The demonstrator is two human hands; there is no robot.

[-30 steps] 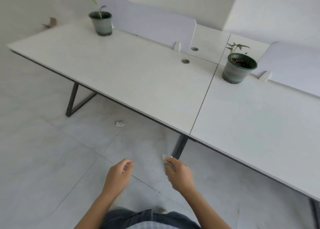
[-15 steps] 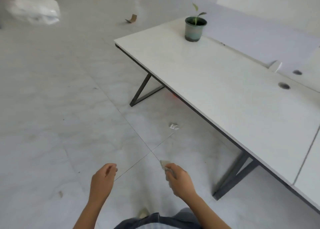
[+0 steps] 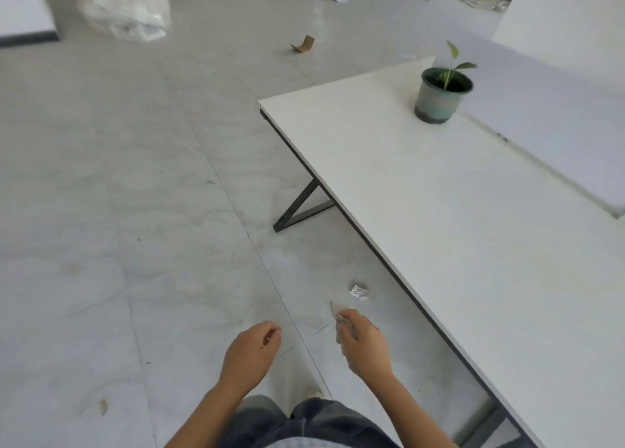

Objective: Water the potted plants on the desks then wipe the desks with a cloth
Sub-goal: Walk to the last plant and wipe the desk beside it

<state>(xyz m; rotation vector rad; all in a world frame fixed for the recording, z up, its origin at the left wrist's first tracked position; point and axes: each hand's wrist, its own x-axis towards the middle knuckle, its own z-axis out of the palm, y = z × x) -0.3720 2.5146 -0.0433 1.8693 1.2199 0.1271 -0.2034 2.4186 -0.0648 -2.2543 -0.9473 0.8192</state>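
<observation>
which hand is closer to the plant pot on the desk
Right. The right hand is below the pot, beside the desk edge; the left hand is farther left, over the floor.

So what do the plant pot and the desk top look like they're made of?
Plant pot: looks like glazed ceramic, with banded grey-green colouring and a soft sheen, though plastic is possible. Desk top: seems a matte off-white laminate board, flat with a thin dark edge.

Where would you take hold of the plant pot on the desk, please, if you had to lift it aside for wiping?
Grip the plant pot around its side wall, just under the dark rim, coming from the desk's open front edge. It stands upright and flares upward, so the rim should stop a slip. The thin shoot leans over the top, so avoid reaching from above. A white panel blocks the far side.
</observation>
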